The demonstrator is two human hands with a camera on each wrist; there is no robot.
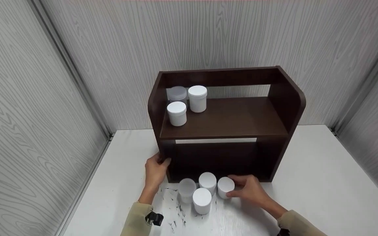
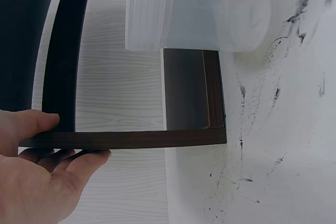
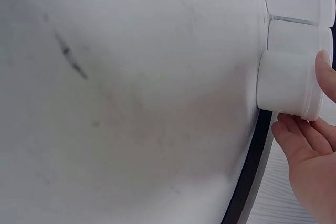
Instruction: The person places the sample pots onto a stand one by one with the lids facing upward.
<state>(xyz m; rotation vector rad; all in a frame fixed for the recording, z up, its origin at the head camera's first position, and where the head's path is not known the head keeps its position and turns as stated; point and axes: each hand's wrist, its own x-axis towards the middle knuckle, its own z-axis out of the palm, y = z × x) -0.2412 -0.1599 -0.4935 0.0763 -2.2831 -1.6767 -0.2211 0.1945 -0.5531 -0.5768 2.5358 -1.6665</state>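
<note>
A dark brown two-tier shelf (image 1: 228, 118) stands on the white table. My left hand (image 1: 156, 170) grips the front edge of its left side panel (image 2: 131, 139), thumb inside and fingers outside in the left wrist view. In front of the shelf, my right hand (image 1: 249, 190) holds a small white jar (image 1: 225, 185) between thumb and fingers. In the right wrist view this jar (image 3: 286, 85) stands upright on the table. Close beside it are two more white lidded jars, one behind (image 1: 207, 180) and one nearer (image 1: 202, 198), and a translucent jar (image 1: 187, 188) at the left.
On the upper tier's left part stand two white jars, one at the back (image 1: 198, 100) and one at the front (image 1: 177, 114), plus a translucent greyish jar (image 1: 177, 93) behind. Dark scuff marks (image 1: 179, 209) streak the table. Grey wood-grain panels (image 1: 215, 36) enclose it.
</note>
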